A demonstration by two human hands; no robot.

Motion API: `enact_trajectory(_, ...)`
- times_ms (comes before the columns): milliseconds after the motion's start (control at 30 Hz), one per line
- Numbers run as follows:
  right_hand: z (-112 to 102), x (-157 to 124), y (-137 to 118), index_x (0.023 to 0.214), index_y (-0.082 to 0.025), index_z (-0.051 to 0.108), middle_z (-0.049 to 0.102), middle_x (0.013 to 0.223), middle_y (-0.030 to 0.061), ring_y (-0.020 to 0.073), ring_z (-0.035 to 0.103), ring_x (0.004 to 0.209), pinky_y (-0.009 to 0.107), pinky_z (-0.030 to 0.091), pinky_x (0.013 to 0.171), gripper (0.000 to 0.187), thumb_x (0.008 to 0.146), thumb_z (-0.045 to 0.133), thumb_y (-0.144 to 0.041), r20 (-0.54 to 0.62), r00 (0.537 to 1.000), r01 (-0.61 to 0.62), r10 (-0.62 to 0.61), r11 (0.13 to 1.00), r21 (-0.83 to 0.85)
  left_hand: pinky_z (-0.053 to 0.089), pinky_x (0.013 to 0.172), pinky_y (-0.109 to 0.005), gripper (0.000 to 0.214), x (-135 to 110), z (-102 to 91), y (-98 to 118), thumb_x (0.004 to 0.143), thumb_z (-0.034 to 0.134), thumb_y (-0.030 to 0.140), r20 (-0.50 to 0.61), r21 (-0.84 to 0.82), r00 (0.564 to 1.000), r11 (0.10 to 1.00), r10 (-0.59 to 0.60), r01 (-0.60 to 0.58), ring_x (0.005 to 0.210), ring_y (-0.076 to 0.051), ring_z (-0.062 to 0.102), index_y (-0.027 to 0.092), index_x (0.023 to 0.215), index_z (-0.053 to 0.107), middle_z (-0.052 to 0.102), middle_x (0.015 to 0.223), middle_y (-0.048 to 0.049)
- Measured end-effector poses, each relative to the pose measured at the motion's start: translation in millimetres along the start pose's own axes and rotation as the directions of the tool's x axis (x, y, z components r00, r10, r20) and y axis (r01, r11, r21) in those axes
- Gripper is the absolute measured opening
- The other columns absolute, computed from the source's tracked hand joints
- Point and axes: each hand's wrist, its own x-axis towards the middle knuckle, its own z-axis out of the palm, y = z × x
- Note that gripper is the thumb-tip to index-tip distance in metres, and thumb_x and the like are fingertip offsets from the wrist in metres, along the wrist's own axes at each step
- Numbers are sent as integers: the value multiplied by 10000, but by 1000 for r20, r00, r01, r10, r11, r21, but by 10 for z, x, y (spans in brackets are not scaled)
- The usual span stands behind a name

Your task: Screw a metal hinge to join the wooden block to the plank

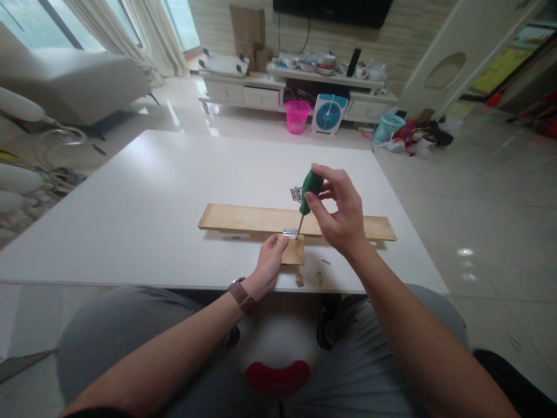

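The right hand (343,213) is gripping the screwdriver (311,190), which is slanting toward 7 o'clock to the hinge (289,233), lying at 1 o'clock from the nearer left hand (267,259), itself pinching the small board (295,254) on the tabletop (165,249).

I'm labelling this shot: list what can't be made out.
Head view: tip of the screwdriver, too small to tell whether it meets a screw.
Head view: left edge of the small wooden piece, behind the left grip.
Head view: part of the long board, behind the right grip.
Head view: top of the black screen, cut off above.
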Motion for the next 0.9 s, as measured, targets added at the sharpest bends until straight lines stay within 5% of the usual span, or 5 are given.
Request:
enact_trajectory(400,-4,-13,19,1391,-361,565,650,1284,37,223,643,1090,400,590,869,431,978,568,-239,-9,999,-40,41,998,48,516,785,-314,425,-21,3,36,701,835,490,-4,-13,1000,1000,-10,10,858,-206,673,166,928,681,748,977,-79)
enact_trajectory(567,-13,10,-11,1323,-351,612,679,1175,28,225,627,1000,417,578,845,385,946,663,-292,-35,999,-9,8,999,-32,517,784,-312,411,-37,6,51,702,833,491,-10,-1,1000,1000,-13,13,846,-206,672,169,902,674,748,948,-72)
enact_trajectory(767,2,-16,2,1415,-338,568,597,1169,51,225,609,1028,405,583,820,429,997,506,-266,7,1000,-28,28,995,95,521,794,-311,419,-35,1,37,707,842,485,5,-27,1000,999,-19,19,859,-206,677,168,925,676,752,971,-76)
enact_trajectory(900,22,-27,22,1390,-347,582,582,1169,42,207,605,1025,367,591,796,416,985,565,-253,-21,1000,-16,18,996,86,519,771,-311,430,-21,2,31,700,847,494,6,-22,1000,1000,-18,18,843,-209,675,163,919,682,753,954,-74)
